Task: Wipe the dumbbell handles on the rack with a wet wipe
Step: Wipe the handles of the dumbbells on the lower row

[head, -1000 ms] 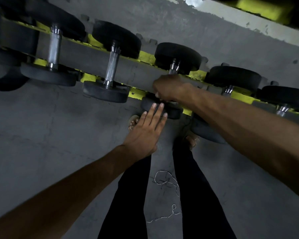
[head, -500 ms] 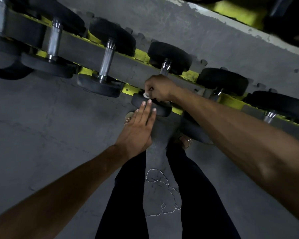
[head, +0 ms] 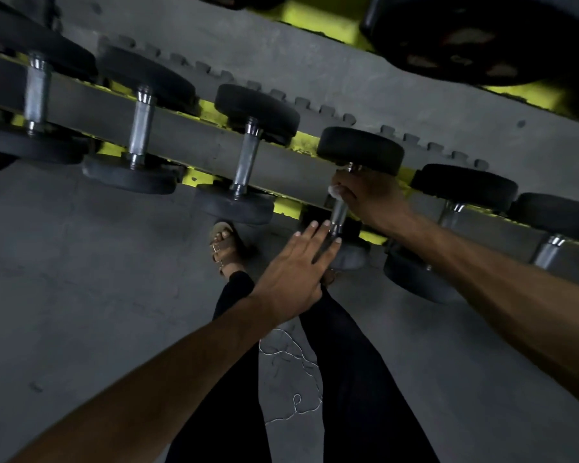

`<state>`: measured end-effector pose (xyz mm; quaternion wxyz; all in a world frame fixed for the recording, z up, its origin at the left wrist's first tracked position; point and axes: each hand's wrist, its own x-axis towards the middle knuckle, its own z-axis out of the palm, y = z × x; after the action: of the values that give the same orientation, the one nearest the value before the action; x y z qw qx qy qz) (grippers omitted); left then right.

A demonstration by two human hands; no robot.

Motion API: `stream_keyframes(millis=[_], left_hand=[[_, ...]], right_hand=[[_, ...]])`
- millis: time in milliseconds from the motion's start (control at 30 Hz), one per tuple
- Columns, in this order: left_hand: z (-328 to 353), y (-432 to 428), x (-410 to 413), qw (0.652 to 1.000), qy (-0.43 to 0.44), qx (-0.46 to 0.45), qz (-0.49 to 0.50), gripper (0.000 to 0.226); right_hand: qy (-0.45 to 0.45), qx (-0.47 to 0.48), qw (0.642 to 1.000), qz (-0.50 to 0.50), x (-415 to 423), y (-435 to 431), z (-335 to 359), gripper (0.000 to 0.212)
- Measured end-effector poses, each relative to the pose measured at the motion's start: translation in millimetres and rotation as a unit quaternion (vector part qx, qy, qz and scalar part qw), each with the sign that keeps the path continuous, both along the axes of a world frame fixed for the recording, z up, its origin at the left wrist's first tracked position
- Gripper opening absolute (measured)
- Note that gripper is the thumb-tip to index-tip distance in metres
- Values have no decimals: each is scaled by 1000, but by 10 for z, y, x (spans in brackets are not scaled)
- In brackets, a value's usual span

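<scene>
Right hand (head: 371, 195) clenched round the far end of the dumbbell handle (head: 337, 218), white wet wipe (head: 333, 190) bunched under its fingers | left hand (head: 293, 272) flat, fingers straight, tips at the handle's near end | dumbbell lies across the grey-and-yellow rack (head: 188, 135), between its neighbours

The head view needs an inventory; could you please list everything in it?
dumbbells: six handles showing, black heads, on the rack
rack: one, grey and yellow, across the top
big weight: one, black, top right
wet wipe: one, white, on the fourth handle from left
thread: one, white, floor between legs
sandal: one, tan, below the rack
legs: two, black trousers
left hand: open, fingertips at that dumbbell's near end
right hand: grips the wet wipe round that handle
</scene>
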<state>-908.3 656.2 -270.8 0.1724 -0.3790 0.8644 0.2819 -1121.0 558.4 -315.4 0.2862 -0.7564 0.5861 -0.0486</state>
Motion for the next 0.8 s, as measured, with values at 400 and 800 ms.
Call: stream_keyframes(millis=[400, 800], left_hand=[[-37, 193, -111, 1000, -18, 0, -1, 98], [-17, 206, 11, 999, -3, -7, -43, 97]], right_hand=[[111, 31, 974, 193, 99, 166, -200, 28], [19, 72, 992, 102, 102, 530, -189, 19]])
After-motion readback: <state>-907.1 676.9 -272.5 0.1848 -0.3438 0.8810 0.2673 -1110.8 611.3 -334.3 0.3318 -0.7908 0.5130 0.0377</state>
